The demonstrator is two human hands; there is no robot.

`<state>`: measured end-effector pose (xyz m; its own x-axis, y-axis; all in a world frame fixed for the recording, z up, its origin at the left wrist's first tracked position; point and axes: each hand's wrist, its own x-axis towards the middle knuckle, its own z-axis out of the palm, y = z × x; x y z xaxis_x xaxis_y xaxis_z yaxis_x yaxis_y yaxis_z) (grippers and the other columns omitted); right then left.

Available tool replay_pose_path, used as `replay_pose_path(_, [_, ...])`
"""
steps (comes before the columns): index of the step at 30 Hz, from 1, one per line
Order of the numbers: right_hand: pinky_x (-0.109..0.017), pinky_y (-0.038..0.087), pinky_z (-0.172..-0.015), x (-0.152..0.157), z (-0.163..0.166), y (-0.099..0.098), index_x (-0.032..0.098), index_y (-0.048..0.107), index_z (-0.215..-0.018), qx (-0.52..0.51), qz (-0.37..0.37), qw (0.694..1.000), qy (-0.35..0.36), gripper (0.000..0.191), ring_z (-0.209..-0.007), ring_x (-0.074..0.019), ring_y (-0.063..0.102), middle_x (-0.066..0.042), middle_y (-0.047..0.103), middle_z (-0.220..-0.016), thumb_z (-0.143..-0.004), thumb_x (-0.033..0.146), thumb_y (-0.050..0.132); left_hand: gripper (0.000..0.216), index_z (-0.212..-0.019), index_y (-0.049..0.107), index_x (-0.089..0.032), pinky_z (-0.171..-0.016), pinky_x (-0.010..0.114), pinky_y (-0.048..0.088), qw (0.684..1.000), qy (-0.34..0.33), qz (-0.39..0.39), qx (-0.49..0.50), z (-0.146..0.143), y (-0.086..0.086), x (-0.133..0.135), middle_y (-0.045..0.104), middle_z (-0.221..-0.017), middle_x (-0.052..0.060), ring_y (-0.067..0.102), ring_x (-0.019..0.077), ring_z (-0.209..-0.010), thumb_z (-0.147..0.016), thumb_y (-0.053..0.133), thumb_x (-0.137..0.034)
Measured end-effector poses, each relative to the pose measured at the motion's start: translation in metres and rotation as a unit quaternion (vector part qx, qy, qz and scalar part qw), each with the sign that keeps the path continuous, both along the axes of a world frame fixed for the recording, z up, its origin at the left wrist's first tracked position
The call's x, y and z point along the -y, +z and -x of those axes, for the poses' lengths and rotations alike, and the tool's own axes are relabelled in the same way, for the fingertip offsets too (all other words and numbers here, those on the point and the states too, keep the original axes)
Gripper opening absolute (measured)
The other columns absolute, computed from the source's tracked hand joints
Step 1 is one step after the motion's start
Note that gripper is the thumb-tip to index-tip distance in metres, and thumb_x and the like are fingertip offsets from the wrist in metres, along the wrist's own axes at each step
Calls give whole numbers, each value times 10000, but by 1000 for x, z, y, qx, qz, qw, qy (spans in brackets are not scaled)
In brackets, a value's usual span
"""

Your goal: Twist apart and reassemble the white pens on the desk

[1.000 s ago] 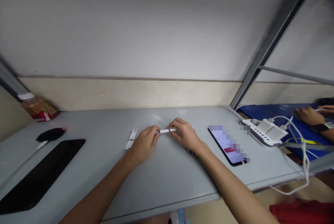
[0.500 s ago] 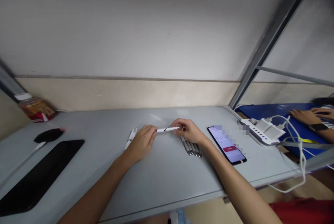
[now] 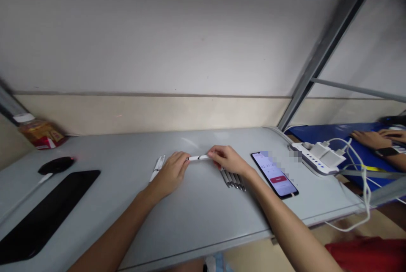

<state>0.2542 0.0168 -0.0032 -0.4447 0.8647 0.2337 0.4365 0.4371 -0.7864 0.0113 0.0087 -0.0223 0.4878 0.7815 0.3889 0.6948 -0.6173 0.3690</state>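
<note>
Currently, a white pen [image 3: 198, 158] spans the gap between the two hands over the middle of the counter [image 3: 190, 221], lying nearly level; whether it touches the surface, cannot tell. Dark marks break up its barrel.

Left hand [image 3: 173, 171]: thumb and fingers pinch the pen's left end. Right hand [image 3: 226, 158]: fingertips pinch the right end, hiding its extremity.

Change noted: half a second ago that right end poked out among looser right fingers; now they cover it. Judgement: the pen is better steadied, gripped at both ends, and the finer fingerwork seems to be at the right one. Any small part inside the grip is too hidden to make out.

Just beyond the left hand: a few white pens [image 3: 157, 165] lying side by side, partly behind the wrist. Just below the right hand: a row of grey-barrelled pens [image 3: 234, 179], upper ends covered by that hand.

Farther out, right: a lit phone [image 3: 275, 177], then a power strip [image 3: 306, 157] carrying white plugs. Left: a black slab [image 3: 53, 215], a small dark device [image 3: 56, 165] on a white cable, a white-capped bottle [image 3: 41, 134] tilted near the wall. Far right, a co-worker's hands [image 3: 371, 139] over a blue surface [image 3: 320, 133].
</note>
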Motion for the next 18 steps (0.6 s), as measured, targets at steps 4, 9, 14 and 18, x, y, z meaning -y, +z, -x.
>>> replay_pose_path(4, [-214,377,-554,0,2,-2,175,607,-874,-7,-6,1000,3,247,-545,-105,499,37,558,-598,-897,410,536,288,-981,556,-205,-811,339,427,1000,-1,2,-8,0,0,0,566,-901,37,516,193,-878,-980,291,-317])
replay_pose_path(9, [-226,403,-599,2,3,1,169,626,-903,-17,-19,1000,-19,317,-563,-109,526,17,583,-628,-940,429,450,296,-972,550,-200,-809,338,428,1000,-6,7,-1,-1,2,1,563,-901,41,516,190,-872,-983,280,-321])
replay_pose_path(14, [-215,366,-551,3,4,1,174,639,-932,27,-29,999,-11,246,-538,-105,479,34,553,-593,-906,390,524,289,-929,548,-202,-782,329,430,1000,7,6,3,1,1,0,569,-873,34,518,183,-831,-977,293,-328])
replay_pose_path(18, [-224,372,-557,3,4,1,160,653,-850,41,-34,998,-21,349,-535,-108,479,20,553,-573,-941,430,450,303,-907,542,-206,-760,321,426,1000,10,11,2,1,2,0,567,-846,28,525,182,-811,-978,280,-340])
